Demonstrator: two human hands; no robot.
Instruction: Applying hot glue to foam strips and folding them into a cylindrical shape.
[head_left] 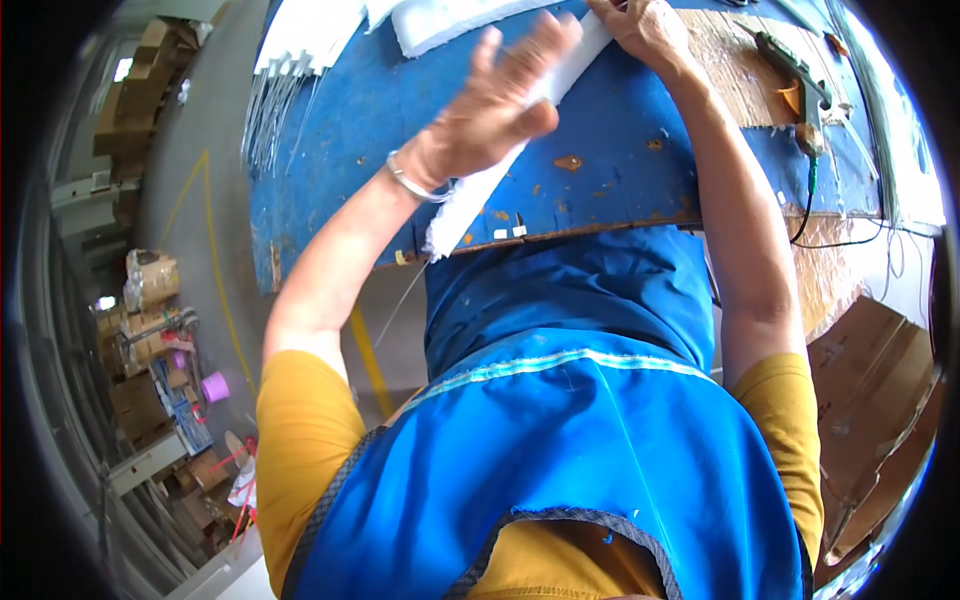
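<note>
A long white foam strip [470, 195] lies slantwise on the blue worktable [620, 170], its lower end hanging over the near edge. My left hand [500, 105], with a metal bangle on the wrist, rests flat on the strip's middle, fingers spread. My right hand [645, 30] presses down on the strip's far end near the top of the view, fingers curled over it. A blue apron over a yellow shirt fills the lower part of the view.
A glue gun [795, 70] with a green cord lies on the table's bare wooden patch at right. White foam pieces [440, 22] and thin white rods [270, 110] lie at the far left. Cardboard [870, 380] lies at right, stacked boxes [150, 330] on the left floor.
</note>
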